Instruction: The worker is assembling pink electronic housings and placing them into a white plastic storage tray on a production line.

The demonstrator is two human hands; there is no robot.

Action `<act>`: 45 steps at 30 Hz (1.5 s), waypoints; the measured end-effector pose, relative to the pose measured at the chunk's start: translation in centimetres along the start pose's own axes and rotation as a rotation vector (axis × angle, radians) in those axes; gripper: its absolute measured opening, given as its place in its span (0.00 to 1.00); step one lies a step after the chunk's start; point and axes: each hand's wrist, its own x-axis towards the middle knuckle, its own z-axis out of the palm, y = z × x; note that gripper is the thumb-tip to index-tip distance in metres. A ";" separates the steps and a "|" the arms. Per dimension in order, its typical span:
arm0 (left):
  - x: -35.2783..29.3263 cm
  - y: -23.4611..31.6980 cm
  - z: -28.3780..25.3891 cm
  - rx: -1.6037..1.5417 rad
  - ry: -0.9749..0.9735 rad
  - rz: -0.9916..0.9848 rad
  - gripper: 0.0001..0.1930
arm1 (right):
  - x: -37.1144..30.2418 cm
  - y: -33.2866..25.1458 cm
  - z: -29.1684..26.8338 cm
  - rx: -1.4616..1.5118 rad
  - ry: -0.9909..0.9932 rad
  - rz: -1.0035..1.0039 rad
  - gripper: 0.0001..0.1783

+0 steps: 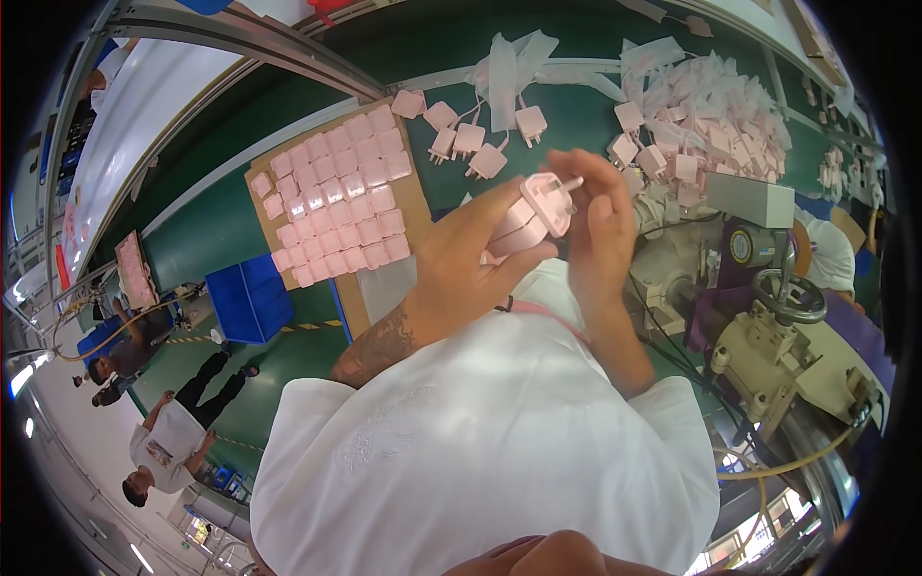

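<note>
My left hand (pixel 459 257) is closed round a pink plug adapter (pixel 545 207), held up in front of my chest. The adapter's face with its prongs points up and to the right. A second pink block seems to sit against it, partly hidden by my fingers. Close by on the right, my right hand (pixel 605 235) is curved with its fingers apart, beside the prongs; I see nothing held in it. Several pink plug adapters with cables (pixel 469 139) lie on the green bench just beyond my hands.
A cardboard sheet (pixel 415 182) at left carries rows of pink blocks (pixel 341 187). Far right, more adapters in translucent wrapping (pixel 715 106) are heaped. A machine with a handwheel (pixel 789 296) stands at right. A blue bin (pixel 252 300) and two people are at left.
</note>
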 end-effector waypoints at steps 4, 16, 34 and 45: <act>0.0 -0.3 1.9 0.152 0.108 0.144 0.30 | 0.4 2.0 1.8 0.242 0.142 0.075 0.32; 1.1 -2.8 -0.5 -0.070 0.271 0.087 0.23 | 0.7 2.4 2.2 0.387 -0.133 0.465 0.30; -1.4 -4.7 5.2 -0.985 0.066 -0.603 0.27 | -1.7 0.5 3.4 -0.302 -0.550 -1.105 0.23; -5.4 -6.3 5.3 -0.273 0.065 0.196 0.11 | -4.9 2.0 5.1 -0.002 -0.404 -0.885 0.32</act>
